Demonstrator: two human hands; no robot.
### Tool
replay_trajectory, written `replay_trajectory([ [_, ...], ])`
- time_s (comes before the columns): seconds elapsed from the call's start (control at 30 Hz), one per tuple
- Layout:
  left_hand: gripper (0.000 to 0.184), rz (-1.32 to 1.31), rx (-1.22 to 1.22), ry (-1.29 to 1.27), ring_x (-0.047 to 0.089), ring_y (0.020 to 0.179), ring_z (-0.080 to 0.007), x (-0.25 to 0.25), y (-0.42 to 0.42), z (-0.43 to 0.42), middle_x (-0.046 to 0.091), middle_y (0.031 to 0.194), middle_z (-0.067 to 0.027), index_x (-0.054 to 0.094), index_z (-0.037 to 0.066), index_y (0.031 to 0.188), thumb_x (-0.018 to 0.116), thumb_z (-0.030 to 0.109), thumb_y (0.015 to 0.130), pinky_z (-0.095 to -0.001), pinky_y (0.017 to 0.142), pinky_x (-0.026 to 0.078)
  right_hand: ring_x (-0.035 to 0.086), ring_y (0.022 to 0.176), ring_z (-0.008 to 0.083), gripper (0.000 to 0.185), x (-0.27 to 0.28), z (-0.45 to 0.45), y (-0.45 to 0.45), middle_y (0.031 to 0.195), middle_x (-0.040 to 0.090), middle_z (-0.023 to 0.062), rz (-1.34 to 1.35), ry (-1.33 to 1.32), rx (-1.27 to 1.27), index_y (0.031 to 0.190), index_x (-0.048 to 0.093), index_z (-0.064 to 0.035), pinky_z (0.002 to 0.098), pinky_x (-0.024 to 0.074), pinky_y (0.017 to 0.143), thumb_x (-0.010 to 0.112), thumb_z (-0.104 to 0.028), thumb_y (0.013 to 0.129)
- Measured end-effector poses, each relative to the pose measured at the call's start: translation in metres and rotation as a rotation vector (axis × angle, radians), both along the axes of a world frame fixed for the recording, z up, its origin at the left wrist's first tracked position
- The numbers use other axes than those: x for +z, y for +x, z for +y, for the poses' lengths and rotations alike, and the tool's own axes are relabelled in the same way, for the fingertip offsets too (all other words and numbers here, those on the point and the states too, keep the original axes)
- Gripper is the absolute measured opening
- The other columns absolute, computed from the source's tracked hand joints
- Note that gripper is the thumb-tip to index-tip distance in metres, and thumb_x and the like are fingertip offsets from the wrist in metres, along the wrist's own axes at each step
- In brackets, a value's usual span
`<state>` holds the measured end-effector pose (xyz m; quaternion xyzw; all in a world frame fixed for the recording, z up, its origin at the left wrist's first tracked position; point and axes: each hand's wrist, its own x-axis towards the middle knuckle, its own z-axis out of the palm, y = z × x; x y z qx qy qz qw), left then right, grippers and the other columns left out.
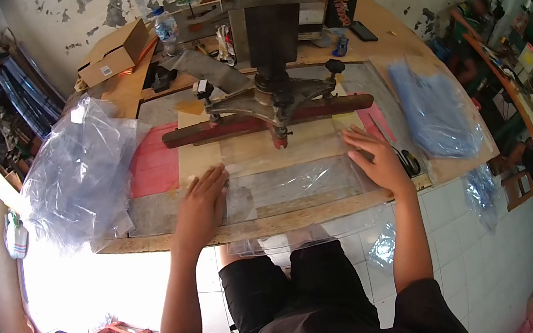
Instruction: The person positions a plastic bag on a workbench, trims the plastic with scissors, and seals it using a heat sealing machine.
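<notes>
A clear plastic sheet (294, 188) lies across the work surface in front of me, its near end hanging over the table edge above my lap. My left hand (202, 201) rests flat at the sheet's left side, fingers stretched forward. At the right side, my right hand (379, 161) has its fingers spread, the fingertips by the sheet's edge. Neither hand grips anything. Just beyond the fingertips, a press machine's long metal bar (232, 127) spans the yellowish board (259, 161). Whether the bar touches the sheet is unclear. Scissors (409, 161) lie beside my right wrist.
Piled clear plastic (76, 176) covers the left of the table; bluish plastic sheets (436, 113) lie at the right. Behind stand a cardboard box (114, 53), a water bottle (166, 27) and a phone (362, 31). Other people sit at the far right.
</notes>
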<state>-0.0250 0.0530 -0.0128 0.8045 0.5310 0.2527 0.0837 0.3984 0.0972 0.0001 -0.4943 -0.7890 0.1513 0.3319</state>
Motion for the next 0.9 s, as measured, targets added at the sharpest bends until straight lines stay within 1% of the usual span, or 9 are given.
replay_trajectory([
  [0.07,0.036,-0.030,0.045,0.041,0.054,0.145,-0.0343,-0.010,-0.001,-0.014,0.061,0.153,-0.0136,0.068,0.002,0.136,0.061,0.009,0.101,-0.0553,0.122,0.039,0.054,0.147,0.0301,0.038,-0.001,-0.017,0.004,0.148,0.067,0.0126,0.038,-0.101,0.030,0.137,0.070,-0.0006,0.0415,0.0438,0.119,0.069,-0.015,0.102],
  [0.1,0.036,-0.026,0.062,0.040,0.054,0.145,-0.0343,-0.010,0.000,-0.019,0.061,0.153,-0.0136,0.068,0.002,0.136,0.061,0.009,0.101,-0.0553,0.122,0.039,0.054,0.147,0.0301,0.038,-0.004,-0.023,0.002,0.148,0.067,0.0126,0.041,-0.103,0.048,0.137,0.070,-0.0006,0.0415,0.0438,0.119,0.069,-0.015,0.102],
  [0.17,0.035,-0.076,0.105,0.102,0.053,0.146,-0.0331,-0.012,0.008,-0.029,0.062,0.152,-0.0124,0.069,0.003,0.135,0.061,0.010,0.102,-0.0573,0.124,0.035,0.054,0.147,0.0304,0.039,-0.011,-0.032,-0.004,0.150,0.065,0.0127,-0.030,0.028,-0.006,0.137,0.071,-0.0006,0.0435,0.0387,0.123,0.069,-0.018,0.102],
  [0.23,0.033,-0.098,0.141,0.100,0.054,0.146,-0.0311,-0.013,0.009,-0.029,0.063,0.150,-0.0113,0.071,0.004,0.132,0.062,0.011,0.102,-0.0573,0.126,0.032,0.055,0.146,0.0308,0.038,-0.014,-0.036,-0.008,0.147,0.067,0.0122,-0.054,0.062,-0.044,0.135,0.073,-0.0012,0.0450,0.0399,0.122,0.072,-0.017,0.100],
  [0.33,0.028,-0.121,0.162,0.131,0.055,0.145,-0.0299,-0.013,0.010,-0.032,0.067,0.146,-0.0112,0.073,0.004,0.128,0.062,0.006,0.102,-0.0571,0.126,0.031,0.061,0.140,0.0313,0.035,-0.015,-0.037,-0.009,0.138,0.073,0.0128,0.031,0.107,-0.076,0.129,0.075,-0.0006,0.0443,0.0432,0.119,0.076,-0.013,0.096],
  [0.4,0.024,-0.167,0.176,0.132,0.057,0.143,-0.0285,-0.014,0.010,-0.032,0.069,0.144,-0.0095,0.076,0.006,0.122,0.064,0.008,0.101,-0.0563,0.126,0.032,0.062,0.138,0.0311,0.033,-0.015,-0.039,-0.009,0.137,0.073,0.0128,0.028,0.125,-0.081,0.127,0.076,-0.0003,0.0437,0.0448,0.118,0.075,-0.013,0.097],
  [0.63,0.023,-0.151,0.180,0.181,0.061,0.139,-0.0277,-0.014,0.008,-0.035,0.072,0.139,-0.0091,0.077,0.006,0.119,0.066,0.008,0.100,-0.0538,0.124,0.037,0.067,0.129,0.0301,0.027,-0.021,-0.042,-0.006,0.130,0.076,0.0110,0.090,0.160,-0.120,0.117,0.078,-0.0012,0.0433,0.0488,0.110,0.078,-0.018,0.096],
  [0.8,0.021,-0.177,0.210,0.226,0.067,0.131,-0.0277,-0.013,0.010,-0.036,0.077,0.127,-0.0091,0.079,0.006,0.117,0.066,0.009,0.100,-0.0514,0.119,0.042,0.069,0.127,0.0291,0.024,-0.020,-0.043,-0.007,0.127,0.078,0.0111,0.112,0.166,-0.135,0.114,0.079,-0.0014,0.0422,0.0495,0.109,0.078,-0.018,0.097],
  [0.9,0.020,-0.187,0.215,0.235,0.068,0.129,-0.0277,-0.013,0.010,-0.036,0.078,0.125,-0.0091,0.079,0.006,0.115,0.067,0.009,0.100,-0.0507,0.118,0.044,0.069,0.126,0.0285,0.022,-0.021,-0.043,-0.007,0.125,0.078,0.0106,0.116,0.176,-0.141,0.112,0.080,-0.0017,0.0416,0.0498,0.109,0.078,-0.017,0.096],
])
